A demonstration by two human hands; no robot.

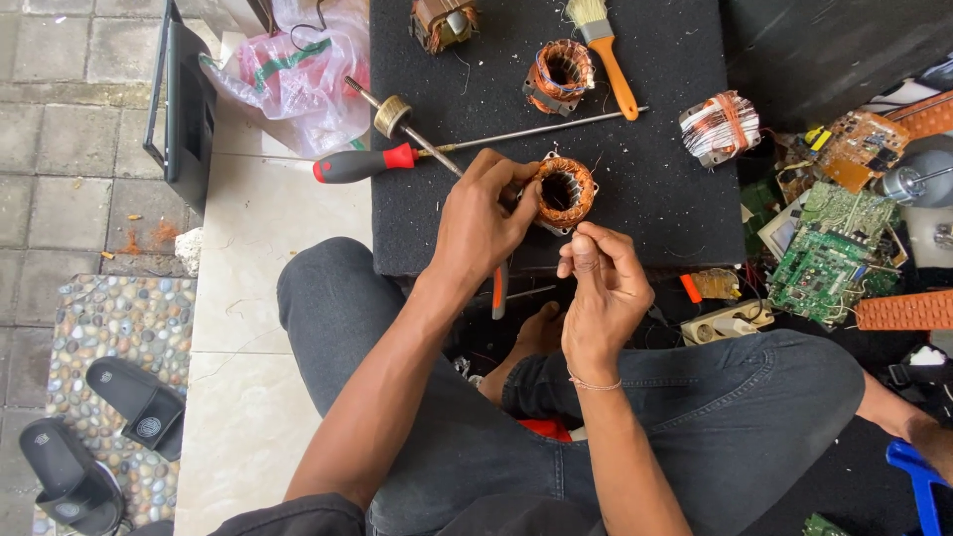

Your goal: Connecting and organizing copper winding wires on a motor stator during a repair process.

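Fingers of left hand grip copper stator; right hand pinches, seemingly, unseen wire.

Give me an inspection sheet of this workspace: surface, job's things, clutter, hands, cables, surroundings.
Surface: black foam mat laid over pale floor tiles.
Job's things: copper-wound stator at the mat's near edge; a thin strand seems to run from it, too fine to confirm.
Clutter: two more wound stators, orange-handled brush, red-and-black screwdriver, metal rod, circuit boards.
Hands: left hand grips the stator's side; right hand pinches just below it.
Cables: nothing seen clearly; loose wires among the boards.
Surroundings: plastic bag, black sandals on pebble paving, the person's crossed legs in dark jeans.
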